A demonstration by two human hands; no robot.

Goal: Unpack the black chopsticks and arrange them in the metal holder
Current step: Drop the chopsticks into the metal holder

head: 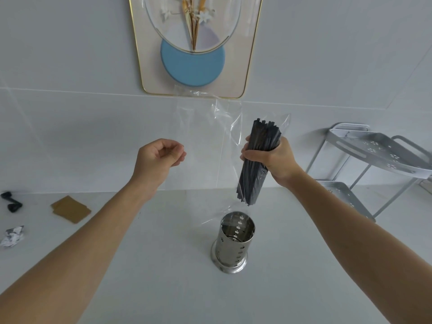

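My right hand (271, 160) grips a bundle of black chopsticks (253, 183) round its middle and holds it upright, slightly tilted, in the air. A clear plastic bag (205, 118) hangs loosely around the bundle and spreads out to the left. My left hand (159, 157) has its fingers curled, and its fingertips pinch the bag's left edge. The perforated metal holder (235, 244) stands on the white counter just below the chopsticks' lower ends. Nothing shows inside it.
A grey two-tier metal rack (374, 160) stands at the right against the wall. At the left lie brown cardboard pieces (70, 209), a black object (11, 202) and crumpled paper (12, 236). A framed picture (194, 43) hangs on the wall behind.
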